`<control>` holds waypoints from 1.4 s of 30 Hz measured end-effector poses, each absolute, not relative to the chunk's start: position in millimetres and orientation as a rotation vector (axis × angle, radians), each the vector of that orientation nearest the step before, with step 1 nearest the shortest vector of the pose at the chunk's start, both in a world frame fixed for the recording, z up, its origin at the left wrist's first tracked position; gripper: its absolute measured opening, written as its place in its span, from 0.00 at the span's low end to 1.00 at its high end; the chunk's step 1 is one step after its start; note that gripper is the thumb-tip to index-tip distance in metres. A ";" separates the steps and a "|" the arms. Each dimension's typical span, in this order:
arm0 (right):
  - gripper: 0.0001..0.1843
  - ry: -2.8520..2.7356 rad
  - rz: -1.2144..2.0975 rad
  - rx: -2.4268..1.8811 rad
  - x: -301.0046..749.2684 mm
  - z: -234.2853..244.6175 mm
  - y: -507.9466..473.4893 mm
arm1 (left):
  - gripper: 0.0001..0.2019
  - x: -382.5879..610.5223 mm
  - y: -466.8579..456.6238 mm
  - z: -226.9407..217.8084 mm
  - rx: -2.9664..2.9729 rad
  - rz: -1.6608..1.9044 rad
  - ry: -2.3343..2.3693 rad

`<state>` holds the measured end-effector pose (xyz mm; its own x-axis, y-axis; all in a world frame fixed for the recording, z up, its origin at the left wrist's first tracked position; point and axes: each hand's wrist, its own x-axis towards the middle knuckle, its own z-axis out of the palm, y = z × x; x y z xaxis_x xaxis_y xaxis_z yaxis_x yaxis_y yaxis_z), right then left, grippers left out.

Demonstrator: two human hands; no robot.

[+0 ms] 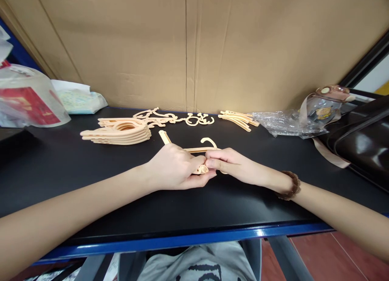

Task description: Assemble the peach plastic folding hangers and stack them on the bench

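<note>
Both hands meet over the black tabletop around a cream plastic clothes hanger (199, 150). My left hand (178, 167) is closed on it, with one slim arm of the hanger sticking up behind the knuckles and a small rounded joint end showing by the thumb. My right hand (229, 162) pinches the same joint area with thumb and fingers, close against the left fingertips. A curved hook rises just behind the right fingers. The fingers cover much of the middle of the hanger.
Stacked cream hangers (121, 134) lie at left. Behind are loose hanger parts (158, 118), hooks (199, 119) and straight arms (238, 118). Clear plastic wrap (279, 123), a bottle (326, 111) and a dark bag (361, 139) stand right. Tissues (80, 99) sit far left; cardboard (194, 46) closes the back.
</note>
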<state>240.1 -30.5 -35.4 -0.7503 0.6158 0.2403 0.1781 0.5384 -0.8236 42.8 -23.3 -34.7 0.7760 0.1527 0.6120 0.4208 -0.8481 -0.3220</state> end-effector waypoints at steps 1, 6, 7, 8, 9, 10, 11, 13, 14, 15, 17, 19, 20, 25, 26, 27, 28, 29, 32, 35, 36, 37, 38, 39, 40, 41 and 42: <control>0.17 -2.269 1.145 -0.646 240.5 -35.5 -30.0 | 0.18 43.3 -23.6 -34.9 -2.520 -0.821 -0.434; 0.17 -2.301 1.174 -0.702 242.6 -35.2 -29.1 | 0.18 44.2 -24.6 -35.2 -2.561 -0.790 -0.491; 0.18 -2.309 1.168 -0.713 243.1 -34.9 -29.1 | 0.18 44.1 -24.7 -35.1 -2.577 -0.776 -0.506; 0.19 -2.319 1.157 -0.721 243.5 -34.5 -29.1 | 0.19 43.9 -24.8 -35.0 -2.593 -0.765 -0.517; 0.19 -2.331 1.144 -0.728 244.0 -34.0 -28.9 | 0.19 43.7 -24.7 -35.0 -2.607 -0.752 -0.526; 0.19 -2.348 1.124 -0.732 244.3 -33.5 -28.8 | 0.19 43.6 -24.7 -35.2 -2.615 -0.738 -0.533; 0.19 -2.370 1.090 -0.735 244.6 -33.1 -28.5 | 0.19 43.5 -24.7 -35.5 -2.620 -0.723 -0.538; 0.19 -2.427 0.989 -0.729 244.7 -32.4 -28.2 | 0.20 43.7 -24.9 -36.6 -2.629 -0.672 -0.546; 0.19 -2.458 0.929 -0.721 244.7 -32.2 -28.1 | 0.20 44.0 -25.2 -37.2 -2.635 -0.637 -0.552; 0.18 -2.487 0.869 -0.712 244.5 -32.2 -28.3 | 0.20 44.3 -25.6 -37.7 -2.647 -0.598 -0.559; 0.18 -2.531 0.761 -0.712 244.2 -32.6 -29.4 | 0.19 44.9 -26.6 -37.8 -2.681 -0.514 -0.584; 0.18 -2.544 0.680 -0.751 244.1 -33.1 -31.7 | 0.20 44.7 -27.7 -36.3 -2.708 -0.451 -0.628; 0.18 -2.532 0.656 -0.776 244.1 -33.2 -33.1 | 0.20 44.2 -28.2 -35.0 -2.715 -0.432 -0.656; 0.15 -2.347 0.596 -0.936 245.9 -31.0 -37.5 | 0.16 39.7 -29.0 -26.3 -2.722 -0.514 -0.799; 0.15 -2.317 0.565 -0.977 246.8 -30.6 -36.9 | 0.14 39.2 -29.1 -25.0 -2.705 -0.526 -0.850; 0.15 -2.297 0.534 -1.011 247.9 -30.5 -35.6 | 0.13 39.1 -29.2 -24.0 -2.680 -0.525 -0.912; 0.15 -2.288 0.507 -1.033 249.3 -30.7 -33.7 | 0.12 39.3 -29.3 -23.2 -2.651 -0.510 -0.979; 0.15 -2.284 0.484 -1.041 250.8 -31.4 -31.5 | 0.11 39.7 -29.4 -22.8 -2.625 -0.485 -1.045; 0.18 -2.257 0.443 -0.996 255.6 -34.3 -24.7 | 0.11 41.1 -28.4 -22.2 -2.585 -0.408 -1.200; 0.26 -2.200 0.346 -0.962 259.9 -35.0 -20.6 | 0.12 40.3 -23.8 -22.2 -2.541 -0.372 -1.381; 0.25 -2.190 0.296 -0.966 261.2 -34.4 -19.9 | 0.13 39.3 -21.3 -22.5 -2.532 -0.379 -1.449; 0.23 -2.185 0.242 -0.976 262.5 -33.5 -19.2 | 0.13 38.0 -18.6 -22.9 -2.529 -0.393 -1.509; 0.21 -2.187 0.191 -0.992 263.6 -32.6 -18.5 | 0.13 36.4 -15.6 -23.6 -2.530 -0.415 -1.560; 0.18 -2.194 0.148 -1.011 264.6 -31.8 -17.7 | 0.13 34.7 -12.6 -24.6 -2.539 -0.436 -1.596; 0.16 -2.215 0.112 -1.033 265.4 -31.4 -16.7 | 0.12 33.1 -9.8 -25.6 -2.552 -0.454 -1.618; 0.14 -2.246 0.082 -1.054 266.1 -31.4 -15.6 | 0.11 31.6 -7.4 -26.6 -2.566 -0.465 -1.628; 0.13 -2.287 0.059 -1.078 266.6 -31.8 -14.3 | 0.11 30.5 -5.4 -27.6 -2.571 -0.467 -1.633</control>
